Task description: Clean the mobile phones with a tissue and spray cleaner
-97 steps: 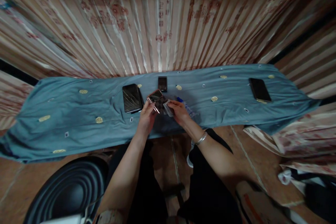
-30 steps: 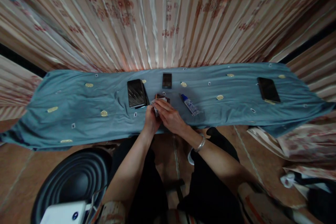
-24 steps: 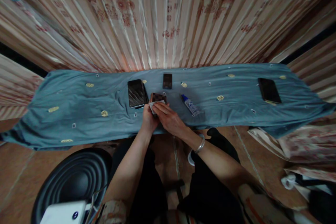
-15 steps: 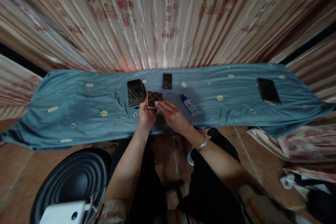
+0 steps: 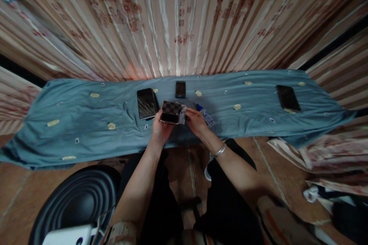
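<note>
Pleated curtains (image 5: 184, 26) hung behind our blue cloth (image 5: 86, 122). A large phone (image 5: 146, 103) lay at ten o'clock from our left hand (image 5: 161, 128), which was clamped on the checkered case (image 5: 171, 108). Our right hand (image 5: 196, 121) pinched a white wipe (image 5: 183, 114) against it, with a capped tube (image 5: 206, 115) just beside at three o'clock.

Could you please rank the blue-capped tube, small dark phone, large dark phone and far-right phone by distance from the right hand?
1. Blue-capped tube, beside the right hand, which pinches a white wipe.
2. Small dark phone, behind, at the cloth's back edge.
3. Large dark phone, left, beyond the left hand holding the chequered phone.
4. Far-right phone, at the cloth's right end.
</note>
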Tool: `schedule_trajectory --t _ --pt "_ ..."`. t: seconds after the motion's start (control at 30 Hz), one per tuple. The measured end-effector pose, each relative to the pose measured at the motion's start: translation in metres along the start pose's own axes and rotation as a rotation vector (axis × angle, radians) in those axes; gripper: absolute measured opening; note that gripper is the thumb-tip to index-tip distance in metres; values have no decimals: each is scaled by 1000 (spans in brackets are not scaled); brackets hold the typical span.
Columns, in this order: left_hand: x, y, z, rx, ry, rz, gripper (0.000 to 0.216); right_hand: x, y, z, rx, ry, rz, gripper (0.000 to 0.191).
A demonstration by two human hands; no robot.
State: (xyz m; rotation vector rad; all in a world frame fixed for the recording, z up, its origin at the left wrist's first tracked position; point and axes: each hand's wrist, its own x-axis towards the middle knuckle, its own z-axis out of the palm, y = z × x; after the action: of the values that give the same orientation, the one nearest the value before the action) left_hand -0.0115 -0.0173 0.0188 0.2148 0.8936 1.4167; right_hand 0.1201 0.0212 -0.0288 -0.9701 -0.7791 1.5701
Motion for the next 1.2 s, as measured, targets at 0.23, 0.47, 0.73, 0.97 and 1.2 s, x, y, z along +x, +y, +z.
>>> schedule_trajectory --t 0.23,0.47,0.73,0.97,1.2 --pt "0 -2 -2 52 78 47 16 0 -2 1 70 -29 85 19" --pt "2 -6 -5 154 107 214 13 -5 -11 3 93 7 57 21" --pt "-3 -16 -1 280 6 196 37 -13 -22 5 5 -17 -58 29" --pt "-1 -23 -4 434 -46 259 53 -20 -30 3 -233 -94 -257 24" --pt "3 -23 -11 498 -80 271 75 -31 -41 -5 -588 -251 -502 33"
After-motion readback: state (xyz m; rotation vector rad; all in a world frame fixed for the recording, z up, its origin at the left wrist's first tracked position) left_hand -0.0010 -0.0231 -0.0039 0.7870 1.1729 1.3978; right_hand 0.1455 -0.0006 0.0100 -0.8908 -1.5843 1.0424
